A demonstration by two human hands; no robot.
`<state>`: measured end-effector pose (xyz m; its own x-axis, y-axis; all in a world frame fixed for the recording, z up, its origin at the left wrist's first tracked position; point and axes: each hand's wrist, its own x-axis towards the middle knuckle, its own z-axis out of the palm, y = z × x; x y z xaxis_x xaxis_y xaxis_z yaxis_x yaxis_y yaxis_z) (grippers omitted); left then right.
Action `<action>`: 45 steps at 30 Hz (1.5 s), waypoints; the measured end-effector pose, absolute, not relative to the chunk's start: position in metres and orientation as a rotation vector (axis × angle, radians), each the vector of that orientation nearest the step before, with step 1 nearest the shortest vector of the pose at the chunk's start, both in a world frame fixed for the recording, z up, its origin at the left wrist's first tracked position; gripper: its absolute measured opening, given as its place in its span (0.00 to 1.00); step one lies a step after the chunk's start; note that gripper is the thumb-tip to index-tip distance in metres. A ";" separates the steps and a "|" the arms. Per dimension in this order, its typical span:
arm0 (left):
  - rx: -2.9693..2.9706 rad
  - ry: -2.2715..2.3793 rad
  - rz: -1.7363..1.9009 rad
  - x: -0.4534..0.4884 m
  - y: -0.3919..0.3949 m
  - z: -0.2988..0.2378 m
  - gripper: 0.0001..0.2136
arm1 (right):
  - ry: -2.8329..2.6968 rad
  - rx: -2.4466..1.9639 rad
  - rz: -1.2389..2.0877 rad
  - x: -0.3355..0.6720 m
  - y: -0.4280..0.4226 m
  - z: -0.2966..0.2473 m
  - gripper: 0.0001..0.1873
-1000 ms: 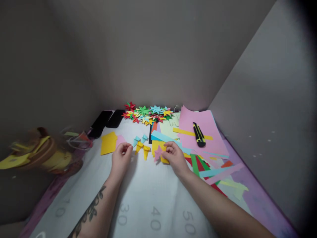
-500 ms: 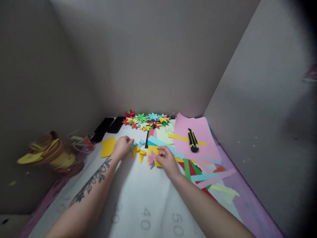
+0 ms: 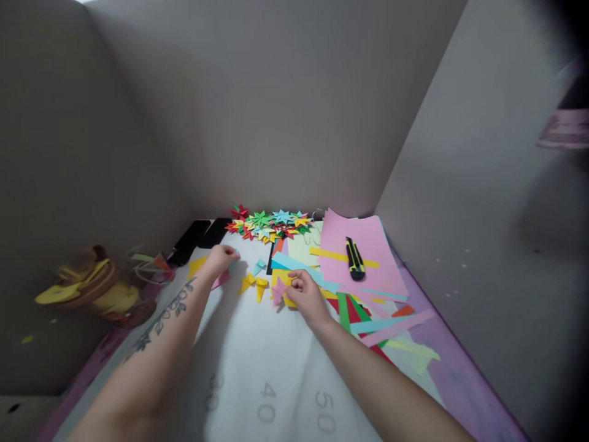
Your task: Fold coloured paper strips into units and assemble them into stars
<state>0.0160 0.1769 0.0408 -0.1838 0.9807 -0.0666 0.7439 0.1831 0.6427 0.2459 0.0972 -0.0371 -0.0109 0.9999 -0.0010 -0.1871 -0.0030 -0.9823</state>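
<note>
My right hand pinches a pink folded paper piece with pointed tips, held over a yellow paper square. My left hand is raised over the left of the mat, thumb and fingers closed. A bit of light blue folded paper shows at its fingertips. Below that hand, pink paper and yellow paper are partly covered. Between my hands lie another light blue folded piece and yellow folded pieces.
Many-coloured paper stars are heaped at the back wall. On the right, a box cutter lies on pink sheets, with loose paper strips in front. Black flat objects lie back left; a cluttered basket is beside the table.
My left hand has moved left and slightly back, taking a light blue piece away from beside the other one. Pink paper now shows beneath it. My right hand keeps holding the pink piece.
</note>
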 end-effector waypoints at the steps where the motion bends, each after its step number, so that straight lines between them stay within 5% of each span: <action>1: 1.608 1.986 0.748 0.018 0.170 0.047 0.08 | -1.075 -1.062 1.296 0.246 0.097 -0.037 0.14; 8: 1.271 1.329 1.160 0.078 0.089 0.035 0.11 | -1.092 -1.084 1.172 0.241 0.091 -0.032 0.13; 16: 1.139 1.382 1.056 0.087 0.074 -0.005 0.11 | -1.096 -1.150 1.051 0.242 0.086 -0.026 0.13; 45: 1.164 1.404 1.051 0.089 0.073 -0.008 0.12 | -1.249 -1.128 1.168 0.238 0.082 -0.029 0.11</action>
